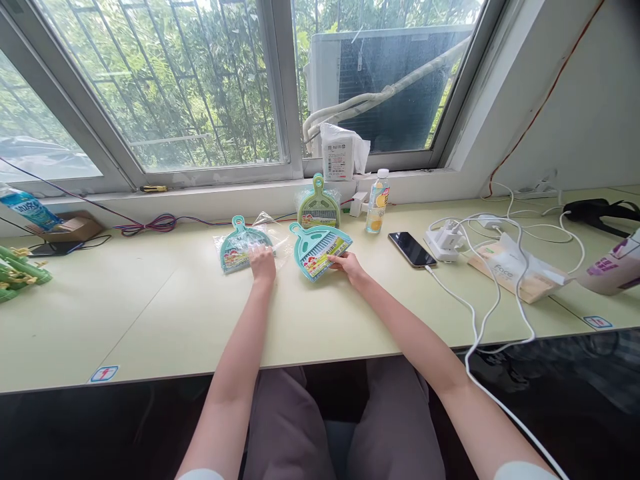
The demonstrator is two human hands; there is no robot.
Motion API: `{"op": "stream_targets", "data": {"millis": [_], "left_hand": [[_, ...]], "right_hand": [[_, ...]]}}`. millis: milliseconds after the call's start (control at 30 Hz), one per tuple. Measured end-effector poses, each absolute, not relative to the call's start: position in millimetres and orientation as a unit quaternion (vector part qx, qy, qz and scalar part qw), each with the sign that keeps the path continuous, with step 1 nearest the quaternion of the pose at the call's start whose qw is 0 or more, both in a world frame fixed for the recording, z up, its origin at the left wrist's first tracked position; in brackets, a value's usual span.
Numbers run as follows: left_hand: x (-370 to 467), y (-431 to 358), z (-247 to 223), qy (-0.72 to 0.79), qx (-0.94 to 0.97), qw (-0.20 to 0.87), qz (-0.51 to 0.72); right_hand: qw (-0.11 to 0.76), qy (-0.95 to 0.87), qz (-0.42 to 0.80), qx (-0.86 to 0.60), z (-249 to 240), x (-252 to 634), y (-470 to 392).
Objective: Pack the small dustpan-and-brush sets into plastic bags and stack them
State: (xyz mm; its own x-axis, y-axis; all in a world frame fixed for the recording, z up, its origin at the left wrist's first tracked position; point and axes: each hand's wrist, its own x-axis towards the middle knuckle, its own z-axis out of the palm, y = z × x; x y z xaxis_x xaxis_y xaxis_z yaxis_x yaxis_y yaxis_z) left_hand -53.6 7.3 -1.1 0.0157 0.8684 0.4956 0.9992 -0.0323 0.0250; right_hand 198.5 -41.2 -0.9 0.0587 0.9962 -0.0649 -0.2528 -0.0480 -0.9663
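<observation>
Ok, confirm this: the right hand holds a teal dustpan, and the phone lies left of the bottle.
Not quite: the head view shows the phone right of the bottle, not left. The right hand does hold a teal dustpan.

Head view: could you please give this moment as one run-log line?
left hand: on plastic-wrapped dustpan | right hand: holding second dustpan | behind: green dustpan, bottle
</observation>
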Motion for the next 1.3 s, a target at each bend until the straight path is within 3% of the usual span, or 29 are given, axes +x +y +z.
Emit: {"op": "stream_targets", "data": {"millis": [700, 1300], "left_hand": [[-46.1, -3.4, 15.6, -0.721, -0.64, 0.126, -0.231], [-49.2, 3.4, 7.6, -0.67, -0.645, 0.128, -0.344]], "right_hand": [[0.457, -0.52, 0.602, -0.397, 0.0, 200.0, -42.7], [0.46, -0.492, 0.588, -0.447, 7.6, 204.3, -44.1]]}}
